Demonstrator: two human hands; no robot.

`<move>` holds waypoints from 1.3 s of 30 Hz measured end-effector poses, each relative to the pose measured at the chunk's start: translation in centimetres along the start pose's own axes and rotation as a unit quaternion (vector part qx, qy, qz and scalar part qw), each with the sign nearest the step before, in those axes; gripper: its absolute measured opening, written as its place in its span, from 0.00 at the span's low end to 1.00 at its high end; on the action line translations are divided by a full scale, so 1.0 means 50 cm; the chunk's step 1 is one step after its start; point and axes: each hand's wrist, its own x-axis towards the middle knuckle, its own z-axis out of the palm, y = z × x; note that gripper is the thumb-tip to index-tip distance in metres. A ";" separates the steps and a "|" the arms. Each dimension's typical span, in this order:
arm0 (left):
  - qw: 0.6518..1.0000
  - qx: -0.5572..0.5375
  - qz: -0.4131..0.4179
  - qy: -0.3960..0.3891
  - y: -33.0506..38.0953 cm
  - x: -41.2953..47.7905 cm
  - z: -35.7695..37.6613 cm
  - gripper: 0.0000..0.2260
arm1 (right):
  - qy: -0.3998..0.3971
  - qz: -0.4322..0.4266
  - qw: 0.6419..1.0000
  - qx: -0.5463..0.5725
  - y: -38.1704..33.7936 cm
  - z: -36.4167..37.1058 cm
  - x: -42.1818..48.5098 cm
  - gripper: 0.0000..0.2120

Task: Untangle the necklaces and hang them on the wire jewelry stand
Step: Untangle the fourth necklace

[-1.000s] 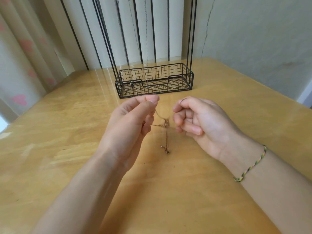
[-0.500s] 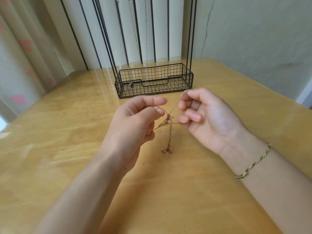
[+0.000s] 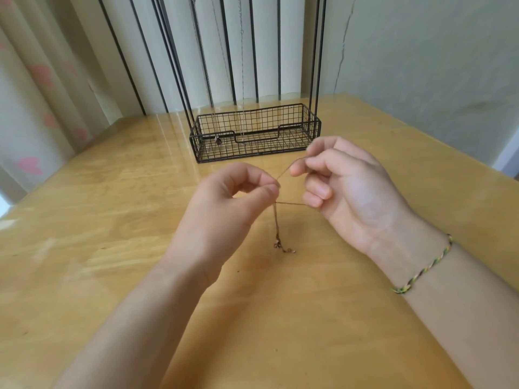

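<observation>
Left of the stand (image 3: 255, 136), past the tabletop (image 3: 112, 220) edge: pale curtain (image 3: 36, 108) with pink blotches. The stand is black wire, a basket base with uprights rising out of view, set at the far side of the tabletop. At least two thin chains (image 3: 241, 80) already hang inside it. One ends in a small dark pendant (image 3: 217, 140) low at the basket's left end. How they hook on at the top is out of frame.

Just in front of the stand, left hand (image 3: 233, 200): thumb and forefinger pinched together on the brown necklace (image 3: 276, 223), other fingers curled. One length drops straight down from that pinch. Its end, with what looks like a clasp, lies curled on the tabletop in front of the stand. Two more strands run rightward, one rising, one level, both taut.

Right hand (image 3: 345, 186), in front of the stand's right end: thumb and forefinger clamped on the rising strand, lower fingers hooked round the level one. Braided bracelet (image 3: 424, 268) on that wrist.

Judgement: partly done. Some necklaces appear hung; this one is in both hands, short of the stand. Its strands look nearly free, though a crossing may remain at the left pinch, too fine to tell. Left to do: clear it, lift, hang.
</observation>
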 end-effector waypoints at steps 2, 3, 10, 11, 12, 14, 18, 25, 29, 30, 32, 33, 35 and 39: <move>0.999 -0.029 -0.020 0.007 0.002 0.001 -0.004 0.04 | 0.001 -0.008 0.998 -0.057 0.002 -0.006 0.002 0.16; 0.999 -0.040 -0.026 0.006 0.003 0.001 -0.005 0.04 | 0.002 -0.019 0.994 -0.106 0.005 -0.008 0.001 0.18; 0.994 -0.103 -0.018 0.024 0.015 0.000 -0.005 0.08 | 0.003 -0.117 0.907 -0.404 0.012 0.005 -0.012 0.17; 0.994 -0.106 -0.014 0.030 0.015 0.000 -0.006 0.08 | -0.001 -0.124 0.907 -0.403 0.012 0.006 -0.013 0.14; 0.993 -0.109 -0.011 0.035 0.015 0.001 -0.007 0.09 | -0.011 -0.125 0.910 -0.395 0.013 0.006 -0.013 0.10; 0.993 -0.106 -0.003 0.044 0.015 0.001 -0.007 0.09 | -0.034 -0.118 0.914 -0.387 0.015 0.009 -0.016 0.05; 0.995 -0.067 0.036 0.059 0.013 -0.001 -0.003 0.08 | -0.045 -0.121 0.876 -0.464 0.023 0.017 -0.020 0.10; 0.994 -0.075 0.048 0.061 0.011 -0.001 -0.001 0.06 | 0.000 -0.201 0.773 -0.601 0.035 0.023 -0.019 0.14; 0.995 -0.054 0.056 0.068 0.006 0.003 -0.003 0.06 | 0.007 -0.232 0.755 -0.614 0.040 0.018 -0.016 0.09; 0.995 -0.042 0.058 0.069 0.003 0.004 -0.004 0.06 | 0.001 -0.228 0.763 -0.604 0.041 0.017 -0.016 0.09; 0.995 -0.014 0.063 0.071 -0.003 0.006 -0.005 0.05 | -0.009 -0.209 0.789 -0.577 0.038 0.013 -0.016 0.09; 0.995 0.001 0.065 0.069 -0.005 0.007 -0.005 0.05 | -0.009 -0.200 0.804 -0.561 0.034 0.011 -0.015 0.09; 0.996 0.030 0.067 0.059 -0.010 0.008 -0.006 0.04 | -0.005 -0.188 0.831 -0.523 0.022 0.007 -0.014 0.08; 0.995 0.064 0.066 0.030 -0.015 0.007 -0.003 0.04 | -0.005 -0.163 0.858 -0.487 0.016 -0.005 -0.007 0.07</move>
